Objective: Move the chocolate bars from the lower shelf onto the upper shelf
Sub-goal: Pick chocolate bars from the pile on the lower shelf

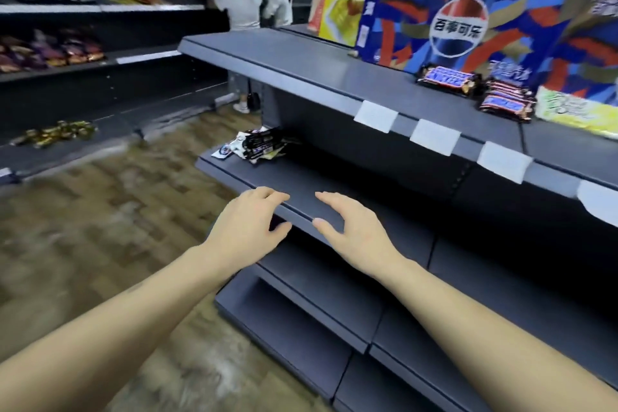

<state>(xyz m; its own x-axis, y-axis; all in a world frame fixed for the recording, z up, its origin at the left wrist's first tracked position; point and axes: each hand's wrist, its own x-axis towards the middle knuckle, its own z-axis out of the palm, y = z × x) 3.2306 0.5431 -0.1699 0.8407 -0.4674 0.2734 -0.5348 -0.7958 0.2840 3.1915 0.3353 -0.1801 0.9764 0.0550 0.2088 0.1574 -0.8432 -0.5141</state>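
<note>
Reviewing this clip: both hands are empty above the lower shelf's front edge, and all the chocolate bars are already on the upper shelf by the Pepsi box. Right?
Not quite. The head view shows a pile of chocolate bars on the lower shelf, at its far left end. The rest holds: the left hand and right hand are empty above its front edge, and other bars lie on the upper shelf by the Pepsi box.

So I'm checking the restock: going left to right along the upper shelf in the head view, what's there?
Yellow-and-orange cardboard carton → big blue Pepsi-printed box → single brown Snickers bar → stack of brown Snickers bars → pale yellow-green packet.
</note>
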